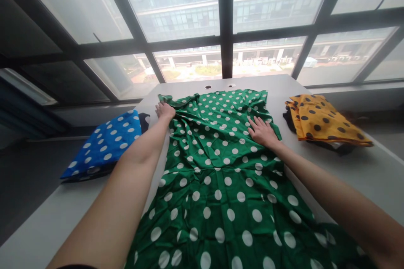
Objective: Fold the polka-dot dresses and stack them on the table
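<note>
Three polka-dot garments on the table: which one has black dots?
The folded orange garment at the right edge. Its dots are black; the green dress spread in the middle under both hands and the folded blue garment at left have white dots.
</note>
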A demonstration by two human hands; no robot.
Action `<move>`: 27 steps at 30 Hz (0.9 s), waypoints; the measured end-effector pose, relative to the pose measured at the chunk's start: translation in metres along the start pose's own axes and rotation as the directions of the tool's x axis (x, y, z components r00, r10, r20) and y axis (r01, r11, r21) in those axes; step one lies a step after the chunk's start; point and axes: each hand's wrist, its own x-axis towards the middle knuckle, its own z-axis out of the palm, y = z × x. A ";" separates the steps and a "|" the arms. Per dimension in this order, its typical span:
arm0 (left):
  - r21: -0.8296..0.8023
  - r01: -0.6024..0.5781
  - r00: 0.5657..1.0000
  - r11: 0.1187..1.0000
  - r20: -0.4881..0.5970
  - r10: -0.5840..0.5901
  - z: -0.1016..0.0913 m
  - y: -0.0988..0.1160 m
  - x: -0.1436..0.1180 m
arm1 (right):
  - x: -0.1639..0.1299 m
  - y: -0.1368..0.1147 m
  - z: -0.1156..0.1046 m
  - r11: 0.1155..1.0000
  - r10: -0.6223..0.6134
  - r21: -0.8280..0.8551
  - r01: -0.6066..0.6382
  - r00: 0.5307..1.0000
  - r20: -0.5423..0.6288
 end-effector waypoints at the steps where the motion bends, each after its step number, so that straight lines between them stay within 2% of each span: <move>1: -0.003 0.048 0.999 0.999 -0.013 -0.048 -0.002 0.000 -0.002 | 0.000 0.000 0.001 1.000 -0.003 0.001 0.003 1.000 -0.003; 3: -0.046 0.047 0.999 0.998 0.000 -0.047 -0.002 0.016 -0.018 | 0.001 0.001 0.001 1.000 -0.008 0.000 0.008 1.000 -0.002; 6: -0.138 -0.142 0.987 0.980 0.053 0.150 0.006 0.057 -0.061 | 0.001 0.001 -0.005 1.000 -0.014 0.007 0.014 0.999 0.033; 8: -0.174 -0.206 0.964 0.963 0.133 0.230 0.013 0.077 -0.091 | 0.001 -0.004 -0.012 1.000 0.016 0.008 -0.016 0.998 0.067; 11: -0.213 -0.209 0.932 0.954 0.252 0.261 0.020 0.083 -0.119 | -0.001 -0.022 -0.022 0.996 0.086 0.013 -0.086 0.996 -0.037; 13: -0.207 -0.208 0.919 0.956 0.294 0.264 0.019 0.076 -0.125 | -0.003 -0.038 -0.025 0.998 0.033 0.050 -0.028 0.996 -0.085; 15: -0.191 -0.217 0.904 0.957 0.331 0.271 0.015 0.069 -0.126 | -0.006 -0.052 -0.024 0.994 -0.062 0.092 0.063 0.998 -0.010; 16: -0.184 -0.225 0.899 0.957 0.341 0.277 0.012 0.066 -0.127 | -0.009 -0.057 -0.022 0.992 -0.075 0.106 0.070 0.996 0.044; 18: -0.175 -0.236 0.894 0.956 0.347 0.284 0.008 0.065 -0.134 | -0.018 -0.063 -0.016 0.994 -0.022 0.108 0.011 0.995 0.098; 20: -0.176 -0.228 0.895 0.958 0.350 0.277 0.007 0.067 -0.148 | -0.031 -0.063 -0.006 0.994 0.051 0.091 -0.059 0.995 0.085; 23: -0.205 -0.243 0.896 0.948 0.328 0.300 0.014 0.071 -0.160 | -0.046 -0.058 0.010 0.995 0.074 0.065 -0.077 0.996 0.038; 25: -0.227 -0.290 0.886 0.930 0.303 0.350 0.022 0.072 -0.147 | -0.038 -0.051 0.015 0.995 0.080 0.054 -0.080 0.997 0.014; 27: -0.238 -0.328 0.867 0.914 0.309 0.392 0.027 0.073 -0.112 | -0.011 -0.043 0.011 0.993 0.107 0.056 -0.108 0.994 0.019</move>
